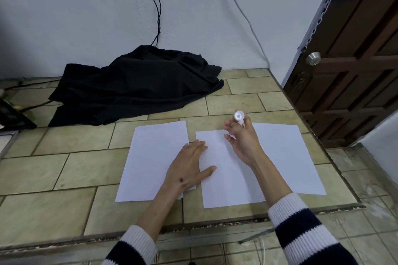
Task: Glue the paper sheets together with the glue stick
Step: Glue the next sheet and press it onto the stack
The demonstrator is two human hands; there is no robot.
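Note:
Three white paper sheets lie side by side on a tiled counter: a left sheet [148, 161], a middle sheet [226, 185] and a right sheet [288, 157]. My left hand [189, 168] rests flat with straight fingers across the gap between the left and middle sheets. My right hand [241, 140] is raised above the middle sheet and holds a white glue stick [239, 116] between thumb and fingers, its round end facing up toward me. The lower body of the stick is hidden by my fingers.
A crumpled black cloth [137, 84] lies at the back of the tiled counter [64, 170], with black cables running up the wall. A dark wooden door [355, 60] stands at the right. The counter's front edge runs just below the sheets.

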